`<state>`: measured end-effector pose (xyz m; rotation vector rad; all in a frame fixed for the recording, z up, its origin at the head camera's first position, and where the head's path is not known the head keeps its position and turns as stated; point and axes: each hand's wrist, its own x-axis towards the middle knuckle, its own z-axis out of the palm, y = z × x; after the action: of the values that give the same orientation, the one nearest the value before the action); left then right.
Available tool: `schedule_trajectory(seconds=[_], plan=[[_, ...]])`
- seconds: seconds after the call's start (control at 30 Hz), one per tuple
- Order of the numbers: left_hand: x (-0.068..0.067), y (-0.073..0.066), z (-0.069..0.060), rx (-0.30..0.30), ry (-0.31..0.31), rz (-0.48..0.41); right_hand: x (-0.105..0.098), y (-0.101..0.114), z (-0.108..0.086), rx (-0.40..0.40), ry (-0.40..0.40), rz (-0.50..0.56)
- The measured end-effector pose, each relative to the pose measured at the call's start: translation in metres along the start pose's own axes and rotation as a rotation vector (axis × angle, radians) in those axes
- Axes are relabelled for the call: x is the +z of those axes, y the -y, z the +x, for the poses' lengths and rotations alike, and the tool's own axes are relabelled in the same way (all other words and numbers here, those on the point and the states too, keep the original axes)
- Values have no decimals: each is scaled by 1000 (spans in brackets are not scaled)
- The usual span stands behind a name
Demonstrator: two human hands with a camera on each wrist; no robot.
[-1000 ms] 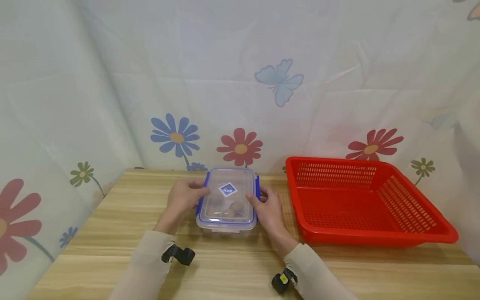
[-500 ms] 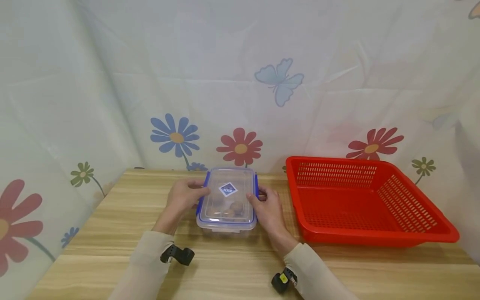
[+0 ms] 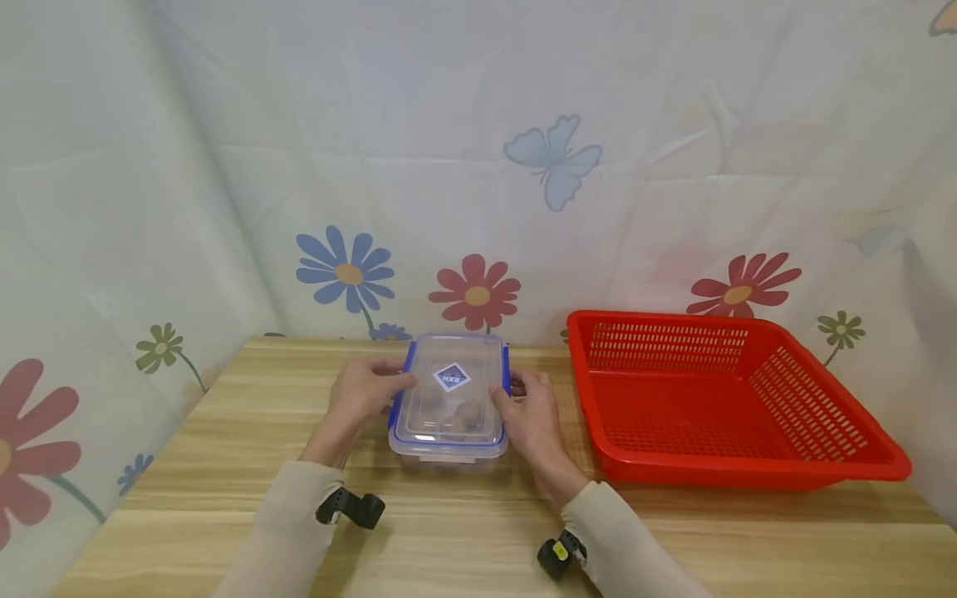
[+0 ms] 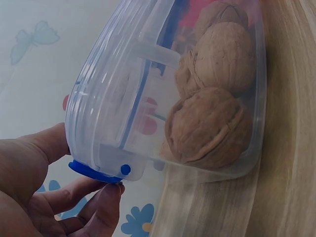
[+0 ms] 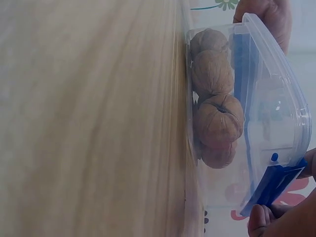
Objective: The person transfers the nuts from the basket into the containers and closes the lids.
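Note:
A clear plastic food container [image 3: 456,353] with a lid and blue side clips stands on the table. Several walnuts [image 4: 210,128] lie at its near end, visible through the wall. My left hand [image 3: 362,392] pinches the container's left side, thumb on the lid edge and fingers at the blue clip [image 4: 94,172]. On the other side, my right hand [image 3: 534,415] has its thumb on the lid's edge and curled fingers against the right blue clip [image 5: 274,185]. That clip slants out from the wall in the right wrist view. The head view hides most of the right fingertips.
A red plastic basket [image 3: 673,469] with slotted walls stands to the right of the container. The wooden table [image 3: 449,531] ends at a flowered curtain [image 3: 419,183] behind. Each wrist carries a black camera strap [image 3: 347,505].
The right blue clip has swung slightly inward toward the container's side, with my right fingers following. My left hand and the container hold nearly still.

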<state>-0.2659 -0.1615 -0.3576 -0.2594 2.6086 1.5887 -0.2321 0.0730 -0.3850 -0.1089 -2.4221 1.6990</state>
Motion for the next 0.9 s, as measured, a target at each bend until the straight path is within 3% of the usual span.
schedule_trajectory(seconds=[0.37,0.47,0.63,0.73,0.9], plan=[[-3,-1,-1,5,20,46,0,-1,3,-12,12,-38],[-4,-2,-2,40,29,77,0,1,3,1,22,-52],[-6,-4,-4,109,-1,248,0,9,2,-24,47,-114],[-6,-6,-9,145,-42,359,-3,20,-1,-81,61,-166],[-6,-13,-13,294,-123,535,-13,42,-7,-184,108,-308]])
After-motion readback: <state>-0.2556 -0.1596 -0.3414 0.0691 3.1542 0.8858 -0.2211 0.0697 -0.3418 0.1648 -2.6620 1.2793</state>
